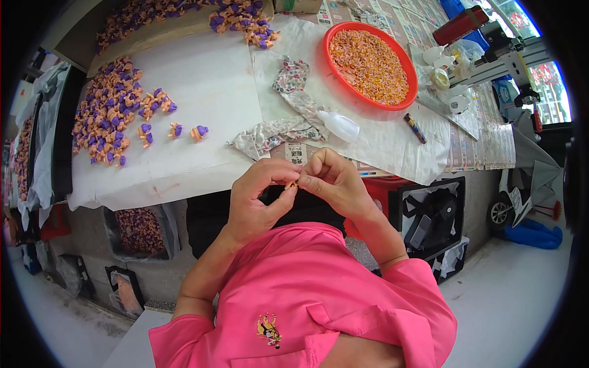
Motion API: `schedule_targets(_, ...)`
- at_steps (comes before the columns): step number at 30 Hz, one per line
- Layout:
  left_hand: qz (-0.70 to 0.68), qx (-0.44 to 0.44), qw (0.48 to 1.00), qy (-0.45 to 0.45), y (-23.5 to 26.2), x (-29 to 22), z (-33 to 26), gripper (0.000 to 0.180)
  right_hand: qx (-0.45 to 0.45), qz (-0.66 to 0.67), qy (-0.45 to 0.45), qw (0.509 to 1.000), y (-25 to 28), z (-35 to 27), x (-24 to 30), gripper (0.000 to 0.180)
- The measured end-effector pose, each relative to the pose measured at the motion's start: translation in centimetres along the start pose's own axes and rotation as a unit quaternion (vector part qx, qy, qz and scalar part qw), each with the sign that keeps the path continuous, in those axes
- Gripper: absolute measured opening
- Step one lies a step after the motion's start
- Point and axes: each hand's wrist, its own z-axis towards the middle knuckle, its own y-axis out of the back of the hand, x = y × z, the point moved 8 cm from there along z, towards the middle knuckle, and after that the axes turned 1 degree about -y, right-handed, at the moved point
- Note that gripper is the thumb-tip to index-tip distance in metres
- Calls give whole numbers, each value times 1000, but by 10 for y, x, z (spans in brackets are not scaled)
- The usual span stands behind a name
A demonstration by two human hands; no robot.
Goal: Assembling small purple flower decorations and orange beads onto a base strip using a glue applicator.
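Both my hands meet just off the table's front edge, fingertips together. My left hand (261, 190) pinches a small orange-yellow piece (292, 184), mostly covered by the fingers. Against the same piece, the thumb and forefinger of my right hand (334, 184) are closed; its exact shape is too small to make out. Beyond the hands lie a crumpled floral cloth (270, 135) and a white squeeze bottle (340, 126) on its side. A few small purple and peach figures (199, 132) stand apart on the white sheet at left, near a large heap of them (109, 116).
A red round tray (413, 83) full of tiny orange and pink pieces sits at the back right. Nearby lie a dark patterned tube (415, 129), small white bottles (432, 55) and a metal stand (509, 64). Below the table are a black crate (460, 211) and a figure-filled bin (172, 230).
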Motion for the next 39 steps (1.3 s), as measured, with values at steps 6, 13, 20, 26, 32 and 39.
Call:
schedule_targets(6, 70, 12, 995, -68, 0, -6, 4, 23, -14, -4, 11, 1000, 4, 2, -3, 25)
schedule_targets(13, -39, -14, 999, 8, 5, 7, 2, 21, -48, -124, 31, 991, 9, 2, -4, 23)
schedule_targets(20, -137, -24, 989, 43, 7, 14, -2, 21, -32, -201, 45, 978, 9, 0, 1, 19)
schedule_targets(26, -83, -3, 997, 5, 5, 9, -5, 21, -49, -214, 68, 973, 5, -3, 6, 16)
schedule_targets(32, -73, -48, 996, 8, 4, 7, -5, 20, -62, -280, 96, 953, 2, -5, 13, 10)
schedule_targets(39, -111, -35, 993, 21, 0, 6, -3, 23, -64, -287, 150, 944, 0, -9, 23, 16)
